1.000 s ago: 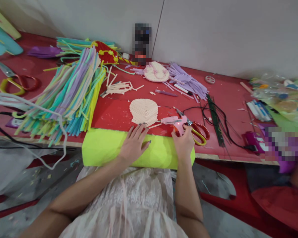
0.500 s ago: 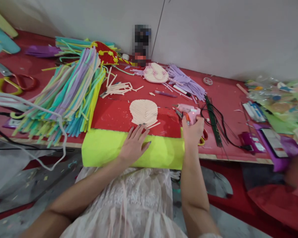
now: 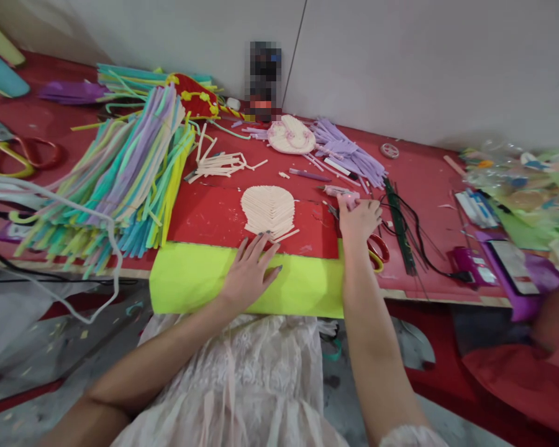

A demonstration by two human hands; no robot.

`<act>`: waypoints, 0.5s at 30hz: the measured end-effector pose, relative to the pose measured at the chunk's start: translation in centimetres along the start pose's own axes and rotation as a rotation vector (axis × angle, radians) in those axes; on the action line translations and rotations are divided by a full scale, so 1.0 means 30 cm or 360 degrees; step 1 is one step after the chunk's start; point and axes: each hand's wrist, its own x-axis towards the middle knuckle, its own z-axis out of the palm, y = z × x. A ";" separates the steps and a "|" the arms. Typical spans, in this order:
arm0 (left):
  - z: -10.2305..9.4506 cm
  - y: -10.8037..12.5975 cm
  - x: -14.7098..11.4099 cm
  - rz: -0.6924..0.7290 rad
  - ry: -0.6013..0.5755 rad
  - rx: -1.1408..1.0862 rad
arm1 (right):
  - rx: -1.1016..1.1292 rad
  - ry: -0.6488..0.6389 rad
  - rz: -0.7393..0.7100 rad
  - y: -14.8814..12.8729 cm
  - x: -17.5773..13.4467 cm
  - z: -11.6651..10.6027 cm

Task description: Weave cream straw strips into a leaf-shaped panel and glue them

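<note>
My left hand [image 3: 249,273] lies with fingers spread on a yellow-green sheet [image 3: 186,282]. Its fingertips reach the lower edge of a cream leaf-shaped piece [image 3: 269,210], made of slanting strips that meet along a middle line. This piece rests on a red board [image 3: 205,214], with a loose cream strip at its lower right. My right hand [image 3: 359,220] is closed around a pink hot glue gun [image 3: 347,195], low over the table to the right of the board; its fingers partly hide the handle. Red-and-yellow-handled scissors [image 3: 377,251] lie beside that wrist.
A big bundle of coloured pipe cleaners [image 3: 116,180] fills the left, beside larger scissors [image 3: 9,149]. Cream strips [image 3: 223,164], a pale round piece [image 3: 291,135] and purple pipe cleaners [image 3: 349,152] lie behind. A black cord [image 3: 417,230] and a phone [image 3: 512,267] are at right.
My right hand has moved away from me and slightly left, lowering the glue gun toward the table. My left hand stays on the sheet. The view has shifted slightly.
</note>
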 end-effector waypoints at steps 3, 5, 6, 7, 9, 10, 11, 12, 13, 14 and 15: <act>-0.016 -0.017 0.011 -0.0003 0.0060 -0.0063 | 0.0246 0.0089 -0.0203 -0.006 -0.014 -0.031; -0.029 -0.038 0.032 -0.0033 0.0145 -0.0108 | 0.0535 -0.0091 -0.0401 -0.018 -0.028 -0.043; -0.036 -0.051 0.047 -0.0059 0.0191 -0.0123 | 0.0674 -0.0227 -0.0491 -0.026 -0.037 -0.048; -0.042 -0.064 0.065 -0.0080 0.0224 -0.0139 | 0.0789 -0.0356 -0.0565 -0.037 -0.048 -0.054; -0.051 -0.088 0.106 -0.0082 0.0210 -0.0183 | 0.0950 -0.0521 -0.0669 -0.059 -0.069 -0.069; -0.052 -0.099 0.127 -0.0045 0.0163 -0.0229 | 0.1008 -0.0559 -0.0708 -0.070 -0.079 -0.078; -0.052 -0.108 0.146 -0.0003 0.0121 -0.0277 | 0.1059 -0.0591 -0.0744 -0.080 -0.089 -0.089; -0.049 -0.117 0.162 0.0042 0.0090 -0.0316 | 0.1103 -0.0648 -0.0788 -0.088 -0.098 -0.099; -0.046 -0.124 0.175 0.0093 0.0065 -0.0347 | 0.1140 -0.0739 -0.0840 -0.094 -0.106 -0.108; -0.040 -0.130 0.183 0.0140 0.0060 -0.0363 | 0.1171 -0.0850 -0.0894 -0.098 -0.113 -0.115; -0.035 -0.136 0.187 0.0181 0.0067 -0.0365 | 0.1193 -0.0960 -0.0942 -0.101 -0.120 -0.120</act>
